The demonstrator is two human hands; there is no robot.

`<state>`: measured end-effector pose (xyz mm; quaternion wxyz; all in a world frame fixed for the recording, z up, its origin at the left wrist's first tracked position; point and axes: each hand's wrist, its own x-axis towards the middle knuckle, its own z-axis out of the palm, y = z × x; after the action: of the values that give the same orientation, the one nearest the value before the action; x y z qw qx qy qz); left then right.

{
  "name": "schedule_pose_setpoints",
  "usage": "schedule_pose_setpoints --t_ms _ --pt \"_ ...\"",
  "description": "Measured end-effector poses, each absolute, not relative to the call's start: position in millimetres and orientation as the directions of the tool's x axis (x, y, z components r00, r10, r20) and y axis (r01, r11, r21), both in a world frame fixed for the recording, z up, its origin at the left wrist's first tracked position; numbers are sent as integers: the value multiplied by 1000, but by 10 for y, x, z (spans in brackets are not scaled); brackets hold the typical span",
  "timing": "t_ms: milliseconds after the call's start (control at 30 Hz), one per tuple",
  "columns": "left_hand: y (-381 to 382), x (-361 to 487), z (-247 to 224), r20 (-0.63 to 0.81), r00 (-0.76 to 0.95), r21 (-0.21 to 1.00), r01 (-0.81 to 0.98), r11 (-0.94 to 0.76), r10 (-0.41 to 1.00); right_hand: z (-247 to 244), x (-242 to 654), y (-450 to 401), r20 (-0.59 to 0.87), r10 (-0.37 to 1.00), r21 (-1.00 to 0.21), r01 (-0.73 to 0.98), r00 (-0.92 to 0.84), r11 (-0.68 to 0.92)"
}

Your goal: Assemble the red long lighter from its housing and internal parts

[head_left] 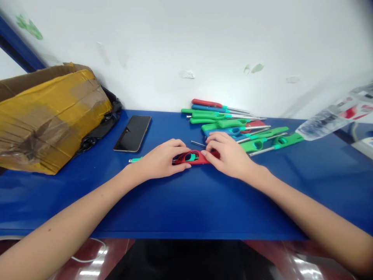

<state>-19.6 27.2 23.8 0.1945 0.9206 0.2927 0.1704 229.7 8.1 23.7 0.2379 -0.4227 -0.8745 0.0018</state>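
A red lighter casing [198, 158] with a teal part inside its opening lies low over the blue table [180, 206]. My left hand [163, 158] grips its left end between thumb and fingers. My right hand [229, 155] holds its right end, fingers bent over it. A small teal piece with a metal tip [134, 160] shows just left of my left hand, partly hidden by it. A thin metal rod [198, 144] lies between the hands, its right end near my right fingers. Behind my right hand is a pile of green, blue and red long lighters [224, 123].
A black phone [133, 133] lies left of my left hand. At the far left stands a cardboard box with yellow tape [55, 116], black plastic beside it. A clear plastic bottle [335, 114] is at the right. A white wall [163, 50] rises behind the table.
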Motion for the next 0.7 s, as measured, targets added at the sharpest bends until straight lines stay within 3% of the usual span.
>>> schedule_pose_setpoints --t_ms 100,300,433,700 --pt "271 -194 202 212 763 435 486 -758 611 193 2315 76 460 731 -227 729 -505 646" --pt "253 -172 197 235 770 397 482 -781 594 184 2402 65 418 643 -239 605 -641 759" --pt "231 -172 210 267 759 399 475 -785 594 182 2432 57 392 654 -244 612 -647 752" --pt "271 -185 194 377 799 276 385 -881 468 192 2453 5 376 655 -183 641 -655 746"
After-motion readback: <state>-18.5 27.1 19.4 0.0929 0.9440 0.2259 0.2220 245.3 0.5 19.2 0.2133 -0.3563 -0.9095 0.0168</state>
